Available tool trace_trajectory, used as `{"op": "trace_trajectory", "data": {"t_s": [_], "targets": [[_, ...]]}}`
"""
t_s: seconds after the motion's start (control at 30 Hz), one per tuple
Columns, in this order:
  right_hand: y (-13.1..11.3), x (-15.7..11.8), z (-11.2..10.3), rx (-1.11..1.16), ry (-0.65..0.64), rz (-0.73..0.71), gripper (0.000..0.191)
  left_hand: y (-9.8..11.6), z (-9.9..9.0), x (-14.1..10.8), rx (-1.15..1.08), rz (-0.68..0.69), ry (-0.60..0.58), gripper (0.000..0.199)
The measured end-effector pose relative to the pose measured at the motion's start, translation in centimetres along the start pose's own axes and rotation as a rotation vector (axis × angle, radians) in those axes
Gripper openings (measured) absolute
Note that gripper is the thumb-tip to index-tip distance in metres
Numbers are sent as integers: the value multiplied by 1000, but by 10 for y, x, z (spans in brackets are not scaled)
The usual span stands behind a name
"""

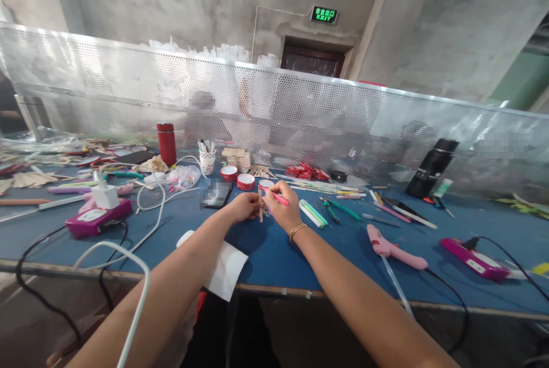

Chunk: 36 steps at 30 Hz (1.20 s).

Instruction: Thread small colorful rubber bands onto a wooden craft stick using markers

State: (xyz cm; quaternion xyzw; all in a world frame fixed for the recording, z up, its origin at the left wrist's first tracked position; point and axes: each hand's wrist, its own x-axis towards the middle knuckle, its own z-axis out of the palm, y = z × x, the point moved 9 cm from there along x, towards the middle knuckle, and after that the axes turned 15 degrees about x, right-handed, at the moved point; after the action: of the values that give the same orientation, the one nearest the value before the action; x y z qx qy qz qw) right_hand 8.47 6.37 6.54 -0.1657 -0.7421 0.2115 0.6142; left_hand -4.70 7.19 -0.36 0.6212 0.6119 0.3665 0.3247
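Near the middle of the blue table, my left hand (244, 207) pinches a thin wooden craft stick (261, 216), held roughly upright. My right hand (286, 210), with a gold bracelet at the wrist, is closed around a pink marker (280, 198). The marker points left toward the stick; whether its tip touches the wood is too small to tell. Just behind my hands, a round red-and-white tin (266, 183) is partly covered. Two similar tins, a nearer one (246, 182) and a farther one (229, 173), sit to the left. Some thin coloured strands show beneath my fingers.
A phone (217, 193) and white paper (227, 268) lie by my left arm. Pliers (330, 210) and pale green sticks (313, 213) are right of my hands. Farther right are a pink glue gun (397, 250) and a power strip (474, 259). White cables (160, 213) loop at left.
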Motion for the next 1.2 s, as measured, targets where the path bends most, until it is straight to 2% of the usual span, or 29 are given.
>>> {"op": "trace_trajectory", "data": {"t_s": [0.13, 0.3, 0.47, 0.63, 0.8, 0.93, 1.1, 1.2], "targets": [[0, 0, 2, 3, -25, -6, 8, 0, 0, 0, 4, -3, 6, 32], [0, 1, -3, -1, 21, -6, 7, 0, 0, -1, 6, -5, 2, 30], [-1, 1, 2, 19, -31, -5, 8, 0, 0, 0, -1, 0, -2, 30], [0, 1, -1, 7, 0, 8, 7, -1, -1, 0, 6, 1, 0, 28], [2, 0, 3, 32, -39, 22, 7, 0, -2, 0, 13, 6, 6, 29], [2, 0, -1, 24, 0, 23, 7, -1, -2, 0, 14, -1, 5, 29], [1, 0, 3, 31, -31, 8, 7, -1, -1, 1, 8, 1, 2, 28], [1, 1, 0, 10, -5, 6, 8, -3, -1, 2, 5, 0, 3, 28]]}}
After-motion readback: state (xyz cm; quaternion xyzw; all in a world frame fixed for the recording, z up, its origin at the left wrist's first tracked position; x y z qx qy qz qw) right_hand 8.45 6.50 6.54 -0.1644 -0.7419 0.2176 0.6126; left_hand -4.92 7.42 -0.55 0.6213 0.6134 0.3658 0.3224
